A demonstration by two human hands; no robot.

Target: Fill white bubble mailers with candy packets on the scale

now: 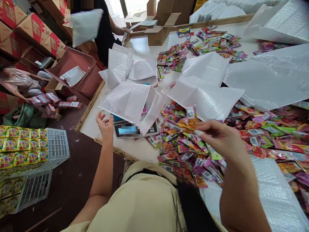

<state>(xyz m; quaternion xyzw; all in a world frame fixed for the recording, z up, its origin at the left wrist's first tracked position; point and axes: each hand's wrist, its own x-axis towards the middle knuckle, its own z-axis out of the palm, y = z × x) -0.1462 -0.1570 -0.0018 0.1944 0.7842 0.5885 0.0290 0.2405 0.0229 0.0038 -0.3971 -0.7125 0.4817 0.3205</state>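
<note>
Pinched in the fingers of my right hand (219, 137) are small orange candy packets (191, 121), held above a heap of colorful packets (193, 148). My left hand (105, 124) is raised with its fingers apart and holds nothing, beside a digital scale (126, 129). An open white bubble mailer (127, 100) rests on the scale and partly hides it. Just behind the heap, another white mailer (205, 96) lies among the packets.
More packets (212, 42) and mailers (272, 75) cover the white table (142, 151). At the back stands a cardboard box (158, 35) near a standing person (103, 32). Crates (58, 145) of yellow packs and a seated person (21, 80) are at left.
</note>
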